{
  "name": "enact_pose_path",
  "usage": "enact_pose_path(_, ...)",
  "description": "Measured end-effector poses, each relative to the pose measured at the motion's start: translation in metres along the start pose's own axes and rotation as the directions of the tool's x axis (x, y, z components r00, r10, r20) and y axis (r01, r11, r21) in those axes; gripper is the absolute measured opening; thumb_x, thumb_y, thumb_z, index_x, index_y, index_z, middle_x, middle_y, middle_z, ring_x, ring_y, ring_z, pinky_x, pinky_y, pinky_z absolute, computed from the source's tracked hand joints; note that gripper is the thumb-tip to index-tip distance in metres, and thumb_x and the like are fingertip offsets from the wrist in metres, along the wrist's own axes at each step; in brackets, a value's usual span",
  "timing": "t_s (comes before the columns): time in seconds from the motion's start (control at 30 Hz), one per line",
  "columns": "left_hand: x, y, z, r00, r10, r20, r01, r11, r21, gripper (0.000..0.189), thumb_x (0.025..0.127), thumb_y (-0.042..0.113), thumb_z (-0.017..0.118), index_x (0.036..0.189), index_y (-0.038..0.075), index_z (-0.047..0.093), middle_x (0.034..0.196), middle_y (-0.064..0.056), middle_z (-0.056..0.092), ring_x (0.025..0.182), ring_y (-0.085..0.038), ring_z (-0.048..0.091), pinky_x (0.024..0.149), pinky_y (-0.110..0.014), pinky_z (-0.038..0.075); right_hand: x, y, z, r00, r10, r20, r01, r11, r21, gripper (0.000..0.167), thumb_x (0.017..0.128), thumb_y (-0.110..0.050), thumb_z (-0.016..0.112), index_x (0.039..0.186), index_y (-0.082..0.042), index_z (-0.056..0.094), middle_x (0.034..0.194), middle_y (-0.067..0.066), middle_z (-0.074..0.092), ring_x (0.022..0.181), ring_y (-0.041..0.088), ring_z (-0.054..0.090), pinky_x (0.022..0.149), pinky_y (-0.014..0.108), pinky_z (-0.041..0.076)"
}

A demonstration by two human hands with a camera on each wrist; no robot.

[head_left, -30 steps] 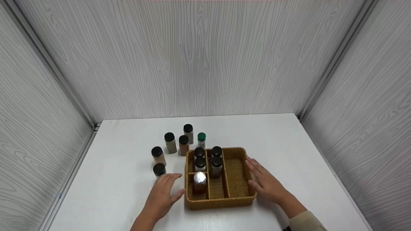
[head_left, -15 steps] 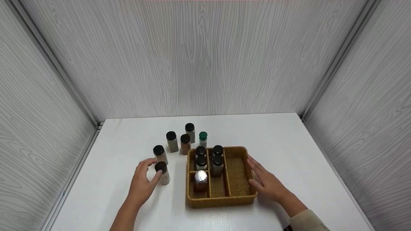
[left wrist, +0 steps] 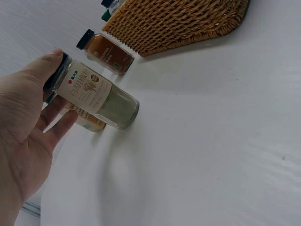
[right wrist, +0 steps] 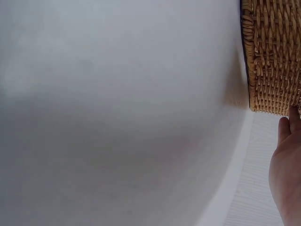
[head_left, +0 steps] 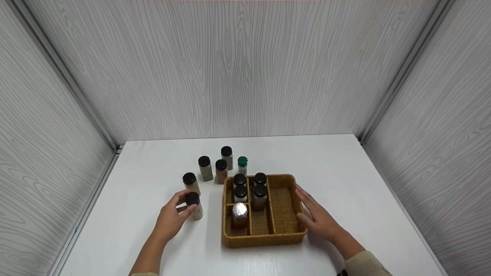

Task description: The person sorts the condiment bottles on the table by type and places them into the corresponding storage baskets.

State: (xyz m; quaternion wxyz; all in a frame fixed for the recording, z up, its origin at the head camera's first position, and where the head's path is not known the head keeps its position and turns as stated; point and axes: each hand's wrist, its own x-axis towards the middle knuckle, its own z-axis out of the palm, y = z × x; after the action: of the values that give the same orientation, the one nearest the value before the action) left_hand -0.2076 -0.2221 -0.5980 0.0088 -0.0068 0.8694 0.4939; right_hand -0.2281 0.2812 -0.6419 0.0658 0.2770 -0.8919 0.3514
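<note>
With thumb and fingers, my left hand (head_left: pixel 170 218) pinches the black cap of a spice jar (head_left: pixel 197 211) at the left of the basket. In the left wrist view this jar (left wrist: pixel 117 107) has a pale label and light powder inside, and looks upright on the table. My right hand (head_left: pixel 322 220) rests its straight fingers against the right side of a wicker basket (head_left: pixel 264 240). Inside the basket are several black-capped jars, such as this dark one (head_left: pixel 259 197), and one silver-topped jar (head_left: pixel 240 214) at front left. The right wrist view shows the basket wall (right wrist: pixel 273 61) beside the fingers.
Behind the held jar stands another black-capped jar (head_left: pixel 190 183). Farther back are more jars, including a reddish-brown one (head_left: pixel 221 172) and a green-capped one (head_left: pixel 242 165). Pale wood-grain panels (head_left: pixel 245 76) enclose the white table (head_left: pixel 307 157).
My left hand has moved left from beside the basket to the nearest jar, and its thumb and fingers have closed on the cap. The right hand stays at the basket's side.
</note>
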Motion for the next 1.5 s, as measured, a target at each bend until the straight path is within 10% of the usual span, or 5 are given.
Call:
enact_pose_path(0.27, -0.001, -0.001, 0.002, 1.0, -0.006, -0.017, 0.006, 0.999, -0.035, 0.061, 0.103, 0.026, 0.077, 0.157, 0.016, 0.051, 0.155, -0.015, 0.063, 0.149, -0.034, 0.058, 0.115, -0.04, 0.057, 0.001, 0.0, 0.003, 0.999, -0.038, -0.038, 0.039, 0.999, 0.038, 0.077, 0.103, -0.008, 0.067, 0.17, -0.005, 0.031, 0.18, 0.013, 0.029, 0.166, 0.029, 0.028, 0.129, 0.006, 0.011)
enact_pose_path(0.73, -0.009, 0.005, 0.005, 0.999, -0.02, -0.046, 0.018, 0.999, -0.048, 0.059, 0.103, 0.025, 0.077, 0.156, 0.013, 0.054, 0.153, -0.018, 0.064, 0.141, -0.038, 0.065, 0.109, -0.037, 0.061, 0.0, -0.001, 0.004, 0.999, -0.028, -0.035, 0.03, 0.998, 0.058, 0.078, 0.102, -0.007, 0.069, 0.17, -0.003, 0.032, 0.18, 0.015, 0.03, 0.168, 0.014, 0.023, 0.129, 0.006, 0.012)
enact_pose_path(1.5, -0.008, 0.05, -0.027, 1.0, 0.016, 0.015, -0.016, 1.0, 0.009, 0.065, 0.1, 0.04, 0.077, 0.158, 0.018, 0.056, 0.152, -0.014, 0.066, 0.146, -0.034, 0.06, 0.118, -0.053, 0.055, 0.0, -0.001, 0.005, 0.999, -0.011, -0.037, 0.014, 0.998, 0.061, 0.077, 0.103, -0.008, 0.069, 0.17, -0.004, 0.031, 0.18, 0.012, 0.029, 0.167, 0.022, 0.026, 0.129, 0.005, 0.012)
